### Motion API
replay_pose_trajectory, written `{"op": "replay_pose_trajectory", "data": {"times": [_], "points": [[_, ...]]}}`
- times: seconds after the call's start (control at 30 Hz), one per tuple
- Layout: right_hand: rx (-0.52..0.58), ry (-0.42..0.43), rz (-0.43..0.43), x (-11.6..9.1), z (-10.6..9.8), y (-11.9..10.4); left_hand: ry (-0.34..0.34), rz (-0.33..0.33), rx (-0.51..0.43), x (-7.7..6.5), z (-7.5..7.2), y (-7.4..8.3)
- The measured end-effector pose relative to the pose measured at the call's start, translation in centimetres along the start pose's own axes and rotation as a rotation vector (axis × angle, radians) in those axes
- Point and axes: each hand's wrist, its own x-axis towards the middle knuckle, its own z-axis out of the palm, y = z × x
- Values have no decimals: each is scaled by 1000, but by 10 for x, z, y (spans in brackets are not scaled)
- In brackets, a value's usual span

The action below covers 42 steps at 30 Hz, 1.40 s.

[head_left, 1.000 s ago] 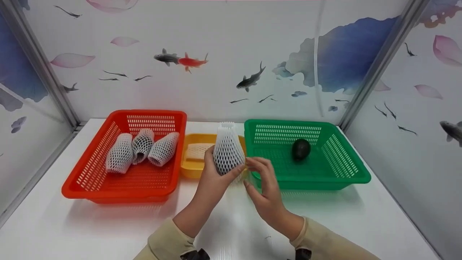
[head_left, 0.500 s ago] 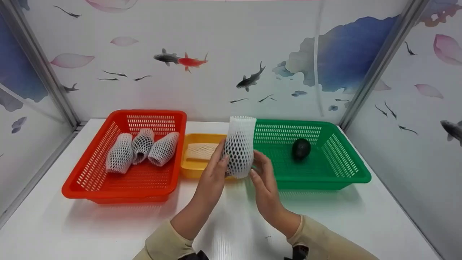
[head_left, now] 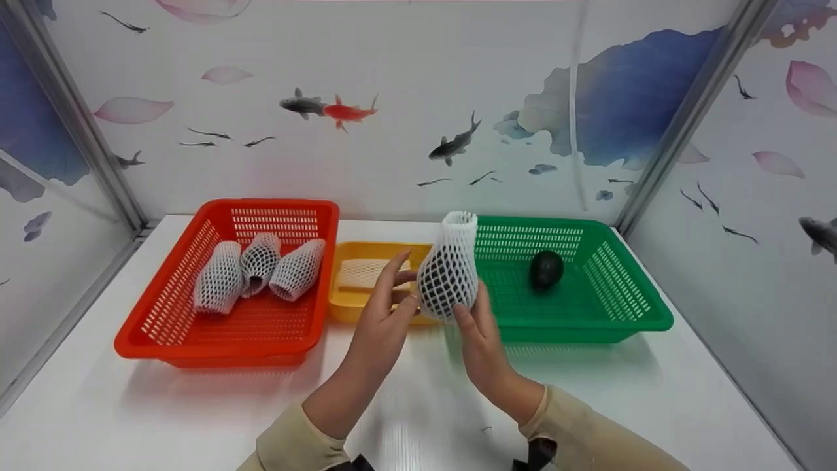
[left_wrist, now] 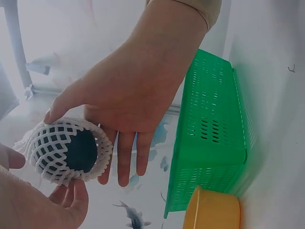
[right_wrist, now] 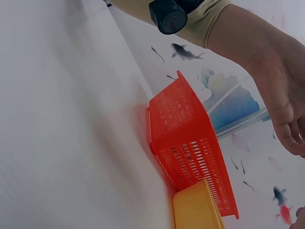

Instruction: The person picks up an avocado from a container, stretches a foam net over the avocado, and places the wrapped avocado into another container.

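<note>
A white foam net sleeve (head_left: 461, 239) stands upright between the two hands, with a dark avocado (left_wrist: 82, 150) inside its lower part. My right hand (head_left: 487, 343) holds the sleeved fruit from the right, thumb on the front and fingers behind. On the other side, my left hand (head_left: 379, 327) has its fingers mostly straight, fingertips right at the sleeve. In the left wrist view, the sleeve's lower opening leaves the avocado's end bare. Another dark avocado (head_left: 546, 270) lies uncovered in the green basket (head_left: 556, 332).
To the left stands a red basket (head_left: 222, 350) with several sleeved fruits (head_left: 218, 278). A yellow bin (head_left: 345, 304) between the baskets contains flat foam net sleeves (head_left: 359, 273). A printed wall closes off the back of the white table (head_left: 418, 418).
The sleeved avocado has moved right and turned. My left hand, which held it earlier, has loosened its fingers, and my right hand now grips it.
</note>
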Motion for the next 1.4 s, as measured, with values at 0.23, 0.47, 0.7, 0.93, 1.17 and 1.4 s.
{"op": "replay_pose_trajectory", "data": {"times": [0.23,0.47,0.7,0.93,1.17,1.4], "points": [[-24,-58,-110,4,6,-2,-95,-79,22,1,-6,4],[-106,-179,-175,12,20,-6,-191,-80,93,3,-23,9],[-461,-322,-210,13,29,-15,-233,-139,230,6,-55,13],[-726,-447,-188,17,41,-19,-147,-169,374,8,-84,18],[-1004,-470,-358,26,54,-19,-131,-201,556,3,-117,26],[-1010,-516,-349,26,73,-4,-87,-198,691,7,-143,27]]}}
